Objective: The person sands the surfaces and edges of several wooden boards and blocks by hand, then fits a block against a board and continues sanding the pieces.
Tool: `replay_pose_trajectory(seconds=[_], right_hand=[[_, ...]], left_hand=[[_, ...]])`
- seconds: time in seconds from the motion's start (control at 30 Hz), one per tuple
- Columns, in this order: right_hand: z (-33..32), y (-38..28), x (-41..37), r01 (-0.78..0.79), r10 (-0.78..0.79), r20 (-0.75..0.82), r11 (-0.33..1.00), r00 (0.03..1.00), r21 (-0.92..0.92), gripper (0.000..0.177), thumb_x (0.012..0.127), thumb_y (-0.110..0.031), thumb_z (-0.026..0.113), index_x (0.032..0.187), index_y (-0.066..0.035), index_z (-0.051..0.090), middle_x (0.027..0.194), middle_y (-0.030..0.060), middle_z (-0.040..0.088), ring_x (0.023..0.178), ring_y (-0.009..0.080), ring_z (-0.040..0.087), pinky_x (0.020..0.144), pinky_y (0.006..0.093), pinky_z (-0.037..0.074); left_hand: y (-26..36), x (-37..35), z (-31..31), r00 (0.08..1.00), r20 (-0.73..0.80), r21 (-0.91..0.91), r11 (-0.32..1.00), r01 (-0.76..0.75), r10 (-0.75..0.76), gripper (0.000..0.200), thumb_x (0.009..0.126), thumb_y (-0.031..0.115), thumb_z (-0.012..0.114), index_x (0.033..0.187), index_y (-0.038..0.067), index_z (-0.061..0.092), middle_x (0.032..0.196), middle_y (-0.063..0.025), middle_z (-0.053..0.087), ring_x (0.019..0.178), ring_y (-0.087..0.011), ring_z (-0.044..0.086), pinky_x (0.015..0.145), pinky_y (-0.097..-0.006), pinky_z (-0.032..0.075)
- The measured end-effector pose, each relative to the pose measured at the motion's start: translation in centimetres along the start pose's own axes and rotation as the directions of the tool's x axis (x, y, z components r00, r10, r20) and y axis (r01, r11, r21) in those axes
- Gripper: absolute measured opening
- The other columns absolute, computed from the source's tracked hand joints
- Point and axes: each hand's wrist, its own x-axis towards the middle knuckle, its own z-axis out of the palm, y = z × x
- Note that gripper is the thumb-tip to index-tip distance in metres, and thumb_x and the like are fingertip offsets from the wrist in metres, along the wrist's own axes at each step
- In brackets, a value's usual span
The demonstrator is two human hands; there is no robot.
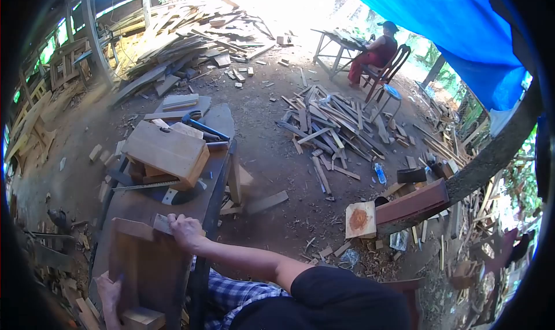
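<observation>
An open wooden box [134, 260] stands at the near end of the workbench [199, 237]. My left hand [110, 295] is closed around its left wall, the thumb on the inner side. At the far right corner of the box, my right hand [186, 233] curls its fingers over a small flat, pale piece [163, 223] that lies along the rim; I cannot tell what this piece is. Beyond the box sits a second wooden box [165, 151], turned over, with a handsaw [173, 196] beside it. A blue-handled hammer [199, 123] rests behind that.
Scrap wood piles [335, 125] cover the ground ahead, with a larger heap of planks [191, 35] at the back left. A person [378, 52] sits on a chair near a far table [344, 39]. A slanting post [480, 180] and blue tarp [451, 35] are at right.
</observation>
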Motion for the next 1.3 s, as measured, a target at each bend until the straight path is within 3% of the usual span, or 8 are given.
replay_pose_trajectory(seconds=[0.3, 0.47, 0.63, 0.8, 0.9, 0.93, 1.1, 1.3], right_hand=[[0.3, -0.1, 0.1, -0.028, 0.027, -0.013, 0.997, 1.0, -0.072, 0.025, 0.088, -0.013, 0.056, 0.111, -0.005, 0.05, 0.087, 0.0114, 0.065, 0.075, 0.0269, 0.072, 0.057, 0.0382, 0.058], [0.7, -0.2, 0.2, -0.021, 0.019, -0.034, 0.998, 0.999, -0.06, 0.026, 0.087, -0.014, 0.057, 0.11, -0.004, 0.051, 0.085, 0.0109, 0.065, 0.074, 0.0268, 0.072, 0.058, 0.0393, 0.058], [0.6, -0.3, 0.2, -0.027, 0.026, -0.024, 0.999, 0.999, -0.041, 0.027, 0.086, -0.014, 0.057, 0.111, -0.003, 0.05, 0.085, 0.0113, 0.065, 0.073, 0.027, 0.072, 0.059, 0.0398, 0.059], [0.1, -0.4, -0.1, -0.039, 0.034, -0.073, 0.998, 0.997, -0.056, 0.027, 0.086, -0.015, 0.057, 0.11, -0.004, 0.052, 0.085, 0.0126, 0.065, 0.07, 0.0288, 0.071, 0.058, 0.0411, 0.058], [-0.6, 0.4, -0.3, 0.021, -0.023, -0.036, 0.999, 0.999, -0.033, 0.024, 0.085, -0.016, 0.057, 0.107, -0.006, 0.053, 0.086, 0.0133, 0.065, 0.07, 0.0281, 0.07, 0.057, 0.0403, 0.057], [-0.8, 0.3, -0.1, 0.003, -0.003, -0.009, 1.0, 1.0, -0.019, 0.025, 0.084, -0.017, 0.058, 0.106, -0.005, 0.052, 0.088, 0.0138, 0.065, 0.073, 0.028, 0.071, 0.058, 0.0398, 0.057], [-2.4, -0.3, 0.3, 0.053, -0.045, 0.17, 0.998, 0.984, -0.044, 0.034, 0.082, -0.017, 0.065, 0.108, -0.005, 0.047, 0.097, 0.0162, 0.066, 0.087, 0.0343, 0.071, 0.072, 0.0443, 0.059], [-4.0, 0.0, 0.7, 0.073, -0.06, 0.245, 0.996, 0.968, -0.043, 0.049, 0.073, -0.02, 0.073, 0.111, -0.004, 0.046, 0.103, 0.0214, 0.067, 0.095, 0.037, 0.069, 0.085, 0.0453, 0.055]], left_hand=[[-4.5, 1.7, 1.3, 0.994, -0.041, -0.287, 0.951, -0.113, 0.106, 0.024, 0.084, 0.01, 0.07, 0.104, -0.004, 0.069, 0.092, -0.0081, 0.073, 0.079, -0.0164, 0.067, 0.074, -0.0325, 0.052], [-6.1, 2.6, 1.8, 0.986, -0.045, -0.711, 0.698, 0.082, -0.162, 0.029, 0.078, 0.004, 0.065, 0.106, -0.004, 0.065, 0.097, -0.0104, 0.069, 0.085, -0.0203, 0.065, 0.078, -0.0335, 0.052], [-10.3, 5.8, 1.9, 0.974, -0.073, -0.535, 0.832, 0.145, -0.216, 0.011, 0.076, 0.008, 0.058, 0.084, 0.001, 0.058, 0.076, -0.0002, 0.057, 0.066, -0.0139, 0.054, 0.064, -0.0284, 0.046], [-10.9, 5.6, 3.6, 0.906, -0.069, -0.702, 0.666, 0.254, -0.418, 0.019, 0.076, 0.008, 0.058, 0.093, 0.0, 0.057, 0.088, -0.0062, 0.059, 0.076, -0.0154, 0.057, 0.067, -0.0298, 0.048], [-8.5, 3.5, 5.1, 0.964, -0.1, -0.875, 0.484, 0.032, -0.245, 0.042, 0.083, 0.008, 0.057, 0.123, -0.002, 0.055, 0.107, -0.0124, 0.064, 0.092, -0.0241, 0.065, 0.082, -0.0365, 0.055], [-11.3, 4.7, 6.8, 0.936, -0.195, -0.766, 0.641, 0.041, -0.293, 0.043, 0.082, 0.005, 0.057, 0.124, -0.003, 0.054, 0.107, -0.013, 0.064, 0.093, -0.0244, 0.065, 0.081, -0.0367, 0.055], [-1.1, 4.0, 5.5, 0.79, -0.315, -0.612, 0.749, 0.254, -0.526, 0.049, 0.067, 0.012, 0.07, 0.109, -0.004, 0.052, 0.101, -0.0244, 0.063, 0.096, -0.0324, 0.065, 0.081, -0.0425, 0.053], [3.4, 4.2, 6.1, 0.761, -0.317, -0.614, 0.734, 0.291, -0.566, 0.047, 0.067, 0.019, 0.071, 0.102, -0.004, 0.05, 0.099, -0.0274, 0.062, 0.092, -0.0411, 0.067, 0.079, -0.0455, 0.055]])
